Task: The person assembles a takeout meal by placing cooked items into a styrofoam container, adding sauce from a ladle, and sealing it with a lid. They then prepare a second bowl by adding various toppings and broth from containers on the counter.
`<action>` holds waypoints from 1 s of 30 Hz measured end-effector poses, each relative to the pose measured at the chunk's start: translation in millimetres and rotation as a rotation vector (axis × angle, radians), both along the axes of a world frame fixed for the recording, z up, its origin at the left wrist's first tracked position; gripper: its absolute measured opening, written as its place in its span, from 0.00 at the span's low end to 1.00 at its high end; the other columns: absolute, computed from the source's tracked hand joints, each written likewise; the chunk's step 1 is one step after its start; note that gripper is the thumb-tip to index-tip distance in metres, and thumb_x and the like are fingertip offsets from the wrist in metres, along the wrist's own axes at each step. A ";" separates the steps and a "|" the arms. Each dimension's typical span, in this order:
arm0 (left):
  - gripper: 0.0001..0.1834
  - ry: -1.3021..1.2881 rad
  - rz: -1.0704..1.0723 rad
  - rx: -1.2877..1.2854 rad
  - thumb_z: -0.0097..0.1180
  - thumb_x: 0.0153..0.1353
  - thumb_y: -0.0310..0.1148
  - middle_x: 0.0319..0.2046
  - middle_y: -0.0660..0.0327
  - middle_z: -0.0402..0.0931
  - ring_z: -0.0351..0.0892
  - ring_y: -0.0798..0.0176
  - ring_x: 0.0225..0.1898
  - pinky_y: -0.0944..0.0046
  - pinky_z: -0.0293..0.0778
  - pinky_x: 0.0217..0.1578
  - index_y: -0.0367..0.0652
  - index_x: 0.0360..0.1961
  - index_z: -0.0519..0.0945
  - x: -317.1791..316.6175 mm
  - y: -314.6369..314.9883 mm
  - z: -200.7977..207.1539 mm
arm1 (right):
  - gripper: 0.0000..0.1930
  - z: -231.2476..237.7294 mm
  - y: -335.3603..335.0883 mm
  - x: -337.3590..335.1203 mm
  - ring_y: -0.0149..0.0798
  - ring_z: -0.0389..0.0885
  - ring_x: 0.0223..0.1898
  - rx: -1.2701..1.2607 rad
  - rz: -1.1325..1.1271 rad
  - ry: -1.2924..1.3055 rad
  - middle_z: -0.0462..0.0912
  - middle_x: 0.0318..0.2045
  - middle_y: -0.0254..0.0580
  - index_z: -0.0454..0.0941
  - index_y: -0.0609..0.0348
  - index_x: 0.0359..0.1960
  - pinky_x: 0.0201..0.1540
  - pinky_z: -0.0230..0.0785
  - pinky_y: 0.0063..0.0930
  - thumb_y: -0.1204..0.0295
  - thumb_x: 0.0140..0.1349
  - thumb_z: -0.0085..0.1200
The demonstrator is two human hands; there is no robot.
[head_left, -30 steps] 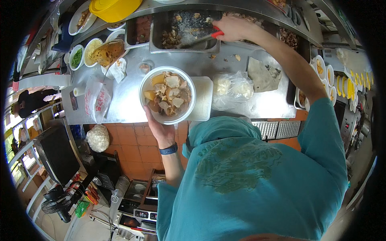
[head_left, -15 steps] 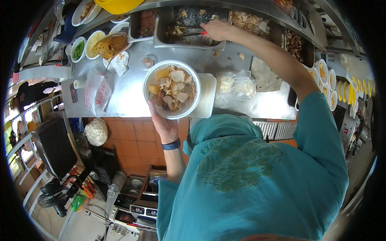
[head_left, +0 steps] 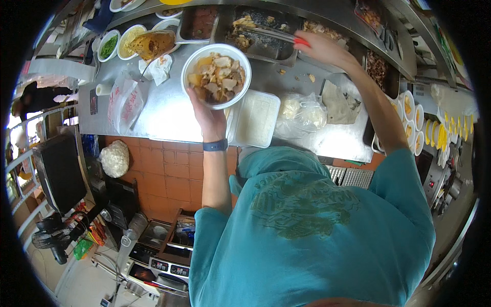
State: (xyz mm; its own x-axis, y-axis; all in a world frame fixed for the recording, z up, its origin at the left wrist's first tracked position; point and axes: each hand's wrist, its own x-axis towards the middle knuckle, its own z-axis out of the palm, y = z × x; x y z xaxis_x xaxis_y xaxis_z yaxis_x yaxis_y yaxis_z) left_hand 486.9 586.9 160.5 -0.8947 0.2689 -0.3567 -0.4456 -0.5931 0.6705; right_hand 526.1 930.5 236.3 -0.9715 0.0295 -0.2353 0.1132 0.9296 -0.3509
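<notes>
My left hand [head_left: 208, 116] holds a white bowl [head_left: 217, 74] of pale chopped food from below, lifted over the steel counter [head_left: 169, 110]. My right hand [head_left: 322, 48] reaches forward and grips tongs with a red handle [head_left: 279, 36]. The metal tips of the tongs lie over a steel tray of dark cooked food [head_left: 258, 36]. A dark band sits on my left wrist. My teal shirt fills the lower part of the view.
A white lidded box [head_left: 255, 118], a clear plastic bag [head_left: 304, 112] and a grey cloth [head_left: 337, 102] lie on the counter. More food trays and small bowls [head_left: 120, 43] stand at the back. Small yellow-filled cups [head_left: 414, 110] line the right. An orange tiled front drops below.
My left hand has carried the bowl forward toward the trays. My right hand with the tongs stays over the dark food tray, shifted slightly.
</notes>
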 end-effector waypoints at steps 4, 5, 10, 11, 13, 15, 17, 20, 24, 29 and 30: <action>0.37 0.001 -0.043 0.061 0.38 0.74 0.59 0.72 0.53 0.56 0.57 0.50 0.72 0.49 0.57 0.70 0.45 0.74 0.55 -10.8 19.7 -5.0 | 0.22 76.9 -18.7 48.3 0.47 0.82 0.38 -0.184 -0.059 -0.034 0.82 0.39 0.50 0.74 0.55 0.59 0.43 0.72 0.38 0.56 0.70 0.53; 0.38 0.006 -0.048 0.073 0.37 0.74 0.60 0.72 0.54 0.56 0.57 0.51 0.72 0.50 0.57 0.70 0.45 0.74 0.55 -12.5 25.1 -5.0 | 0.21 89.7 -29.9 58.4 0.46 0.82 0.37 -0.214 -0.099 -0.071 0.82 0.38 0.50 0.74 0.55 0.58 0.42 0.72 0.37 0.56 0.70 0.53; 0.40 -0.058 -0.082 0.142 0.33 0.72 0.65 0.72 0.57 0.56 0.57 0.50 0.72 0.46 0.59 0.69 0.49 0.74 0.55 -11.1 44.3 -3.5 | 0.20 96.9 -81.7 74.4 0.45 0.81 0.32 -0.326 -0.056 -0.114 0.81 0.35 0.49 0.73 0.57 0.53 0.38 0.71 0.37 0.56 0.70 0.53; 0.40 -0.063 -0.079 0.166 0.33 0.71 0.65 0.72 0.57 0.56 0.57 0.50 0.72 0.46 0.59 0.69 0.50 0.74 0.55 -10.4 45.7 -3.4 | 0.19 96.8 -85.1 77.7 0.45 0.80 0.31 -0.326 -0.074 -0.107 0.80 0.34 0.49 0.72 0.58 0.52 0.37 0.70 0.37 0.56 0.70 0.53; 0.40 -0.036 -0.084 0.190 0.33 0.71 0.66 0.72 0.58 0.56 0.57 0.50 0.72 0.46 0.60 0.69 0.50 0.74 0.54 -10.3 47.1 -4.2 | 0.18 100.7 -82.8 85.8 0.41 0.79 0.29 -0.325 -0.108 -0.118 0.79 0.28 0.47 0.72 0.57 0.51 0.35 0.69 0.37 0.56 0.71 0.53; 0.40 -0.033 -0.079 0.157 0.33 0.71 0.66 0.72 0.57 0.56 0.57 0.51 0.72 0.46 0.60 0.69 0.50 0.74 0.54 -11.0 46.2 -5.6 | 0.18 107.1 -71.3 90.3 0.39 0.78 0.28 -0.366 -0.097 -0.091 0.78 0.27 0.45 0.73 0.57 0.51 0.34 0.69 0.36 0.56 0.71 0.53; 0.40 0.022 -0.084 0.114 0.34 0.71 0.65 0.72 0.56 0.57 0.58 0.50 0.71 0.45 0.60 0.69 0.50 0.74 0.55 -12.9 43.5 -6.8 | 0.18 111.9 -55.3 90.7 0.35 0.77 0.28 -0.325 -0.170 -0.096 0.77 0.26 0.43 0.73 0.58 0.50 0.34 0.70 0.33 0.57 0.71 0.53; 0.40 -0.025 -0.043 0.086 0.35 0.71 0.65 0.71 0.55 0.58 0.58 0.48 0.71 0.43 0.61 0.69 0.51 0.74 0.56 -11.2 29.8 -5.7 | 0.20 104.5 -27.3 70.9 0.41 0.80 0.31 -0.369 -0.312 -0.223 0.79 0.29 0.47 0.75 0.60 0.49 0.36 0.72 0.36 0.54 0.70 0.52; 0.40 -0.078 0.038 0.037 0.32 0.72 0.65 0.73 0.55 0.52 0.53 0.48 0.73 0.44 0.56 0.71 0.51 0.75 0.52 -6.5 -5.7 2.9 | 0.26 36.9 -21.6 18.8 0.51 0.84 0.39 0.118 -0.153 -0.042 0.84 0.35 0.54 0.77 0.61 0.44 0.44 0.75 0.44 0.47 0.65 0.53; 0.41 -0.057 0.104 -0.022 0.32 0.72 0.65 0.74 0.55 0.49 0.50 0.48 0.75 0.44 0.54 0.72 0.51 0.76 0.51 1.1 -29.6 8.6 | 0.30 -39.9 -32.1 -38.8 0.55 0.83 0.47 0.291 -0.081 -0.316 0.84 0.41 0.58 0.76 0.65 0.50 0.49 0.75 0.48 0.47 0.63 0.56; 0.40 -0.070 0.117 -0.029 0.32 0.72 0.65 0.74 0.55 0.49 0.50 0.48 0.75 0.44 0.54 0.72 0.51 0.76 0.50 1.9 -31.6 8.9 | 0.30 -49.6 -35.3 -43.7 0.57 0.83 0.47 0.315 -0.080 -0.303 0.84 0.41 0.58 0.76 0.66 0.51 0.50 0.75 0.49 0.47 0.63 0.57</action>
State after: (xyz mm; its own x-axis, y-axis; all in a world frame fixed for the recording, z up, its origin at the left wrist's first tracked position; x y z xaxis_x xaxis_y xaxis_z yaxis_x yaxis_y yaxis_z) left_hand 488.8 555.4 169.4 -0.8919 0.1528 -0.4257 -0.4210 -0.6246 0.6577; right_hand 482.3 895.2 186.7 -0.8517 0.2171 -0.4770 0.2428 0.9700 0.0080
